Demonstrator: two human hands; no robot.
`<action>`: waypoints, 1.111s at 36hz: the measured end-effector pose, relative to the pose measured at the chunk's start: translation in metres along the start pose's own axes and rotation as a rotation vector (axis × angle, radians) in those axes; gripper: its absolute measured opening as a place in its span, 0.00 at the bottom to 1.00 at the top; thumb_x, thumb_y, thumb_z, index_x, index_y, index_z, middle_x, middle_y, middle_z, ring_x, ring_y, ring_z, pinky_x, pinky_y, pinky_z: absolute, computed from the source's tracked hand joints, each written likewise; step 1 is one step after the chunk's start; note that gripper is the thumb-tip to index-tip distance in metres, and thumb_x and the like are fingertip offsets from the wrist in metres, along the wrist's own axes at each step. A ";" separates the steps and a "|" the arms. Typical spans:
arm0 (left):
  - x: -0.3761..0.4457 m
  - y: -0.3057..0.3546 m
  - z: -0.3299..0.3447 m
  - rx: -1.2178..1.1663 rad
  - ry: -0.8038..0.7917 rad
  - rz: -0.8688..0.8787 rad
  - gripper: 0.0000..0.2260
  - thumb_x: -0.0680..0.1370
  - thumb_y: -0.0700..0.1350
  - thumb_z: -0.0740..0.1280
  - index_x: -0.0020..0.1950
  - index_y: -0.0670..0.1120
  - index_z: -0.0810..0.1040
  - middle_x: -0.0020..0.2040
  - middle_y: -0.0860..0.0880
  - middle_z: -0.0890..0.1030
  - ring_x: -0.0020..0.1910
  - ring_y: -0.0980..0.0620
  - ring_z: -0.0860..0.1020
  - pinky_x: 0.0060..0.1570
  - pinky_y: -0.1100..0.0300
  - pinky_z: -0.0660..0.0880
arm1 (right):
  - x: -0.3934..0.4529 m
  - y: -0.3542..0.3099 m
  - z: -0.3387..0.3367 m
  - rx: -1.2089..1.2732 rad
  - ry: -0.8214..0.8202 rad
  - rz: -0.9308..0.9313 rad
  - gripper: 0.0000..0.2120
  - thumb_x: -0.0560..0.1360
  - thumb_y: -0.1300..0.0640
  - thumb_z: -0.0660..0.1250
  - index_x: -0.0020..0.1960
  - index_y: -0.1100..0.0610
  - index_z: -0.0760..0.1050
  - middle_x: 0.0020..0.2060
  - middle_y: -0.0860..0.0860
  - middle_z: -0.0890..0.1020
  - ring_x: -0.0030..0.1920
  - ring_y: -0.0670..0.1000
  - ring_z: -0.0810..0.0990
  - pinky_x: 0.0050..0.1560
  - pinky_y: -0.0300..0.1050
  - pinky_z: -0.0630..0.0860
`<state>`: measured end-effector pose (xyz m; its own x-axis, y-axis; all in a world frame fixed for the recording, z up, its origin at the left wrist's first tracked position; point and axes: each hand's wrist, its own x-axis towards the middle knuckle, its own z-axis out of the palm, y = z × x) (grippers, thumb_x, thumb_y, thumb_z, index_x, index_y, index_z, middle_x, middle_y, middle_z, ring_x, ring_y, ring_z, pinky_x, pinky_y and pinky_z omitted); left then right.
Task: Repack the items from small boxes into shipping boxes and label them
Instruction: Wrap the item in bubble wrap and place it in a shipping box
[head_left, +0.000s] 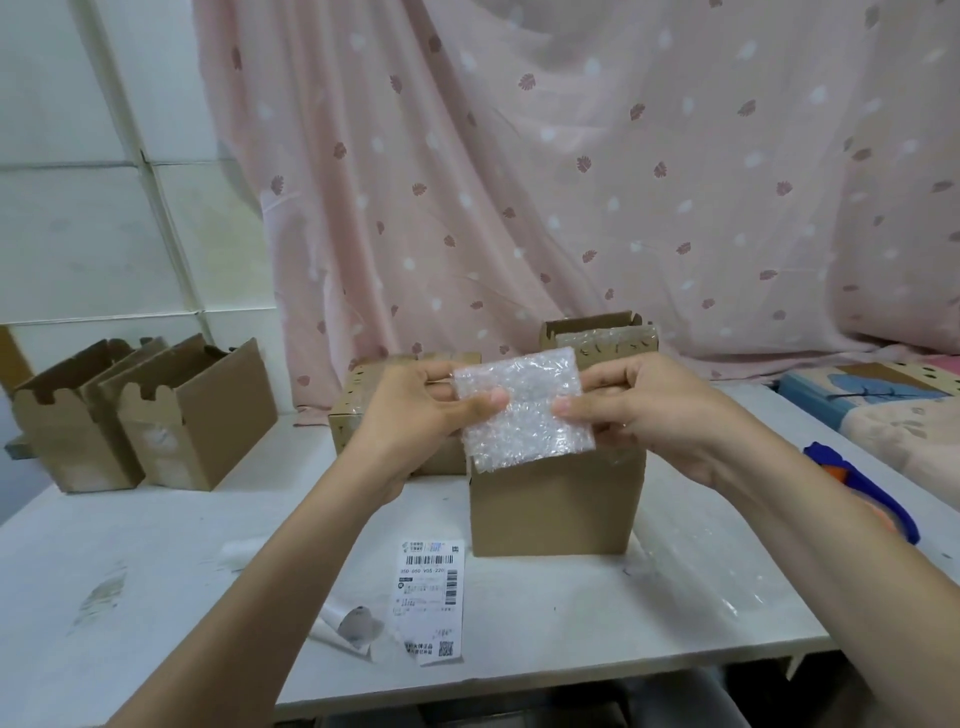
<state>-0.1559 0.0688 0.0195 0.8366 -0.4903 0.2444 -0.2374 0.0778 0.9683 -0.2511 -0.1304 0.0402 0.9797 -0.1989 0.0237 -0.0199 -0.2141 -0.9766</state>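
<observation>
A square piece of clear bubble wrap (524, 410) is held up in front of me, just above a brown cardboard shipping box (556, 506) that stands on the white table (156, 561). My left hand (426, 410) pinches the wrap's left edge between thumb and fingers. My right hand (639, 410) pinches its right edge the same way. A printed shipping label (428, 597) with barcodes lies flat on the table in front of the box. Whatever the wrap may enclose is hidden.
Two open cardboard boxes (150, 415) stand at the table's left. More boxes (395, 410) sit behind my hands, one open (597, 332) with bubble wrap inside. A blue tape dispenser (862, 493) lies at right. Label backing paper (348, 623) lies beside the label. A pink curtain hangs behind.
</observation>
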 end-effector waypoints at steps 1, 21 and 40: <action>0.002 0.000 -0.002 -0.001 0.001 0.003 0.13 0.72 0.37 0.76 0.57 0.41 0.83 0.46 0.44 0.87 0.44 0.50 0.86 0.39 0.63 0.80 | 0.001 -0.001 0.000 -0.002 0.004 -0.003 0.13 0.69 0.60 0.79 0.52 0.63 0.84 0.34 0.49 0.85 0.33 0.44 0.82 0.33 0.35 0.76; 0.021 -0.071 -0.027 0.676 -0.337 0.076 0.40 0.66 0.57 0.81 0.71 0.71 0.62 0.76 0.63 0.62 0.76 0.60 0.60 0.76 0.50 0.61 | 0.030 -0.015 -0.019 -0.622 0.459 -0.205 0.07 0.71 0.57 0.77 0.46 0.53 0.80 0.39 0.49 0.80 0.42 0.50 0.79 0.44 0.42 0.73; -0.007 -0.108 -0.015 0.668 -0.185 0.312 0.41 0.62 0.51 0.84 0.62 0.69 0.61 0.66 0.65 0.63 0.69 0.59 0.67 0.70 0.55 0.70 | 0.021 0.004 0.024 -1.115 0.165 0.051 0.08 0.73 0.55 0.76 0.45 0.60 0.82 0.38 0.54 0.84 0.39 0.53 0.83 0.44 0.49 0.82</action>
<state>-0.1283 0.0772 -0.0863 0.5990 -0.6737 0.4328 -0.7474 -0.2765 0.6041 -0.2260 -0.1125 0.0321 0.9360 -0.3381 0.0974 -0.3072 -0.9202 -0.2427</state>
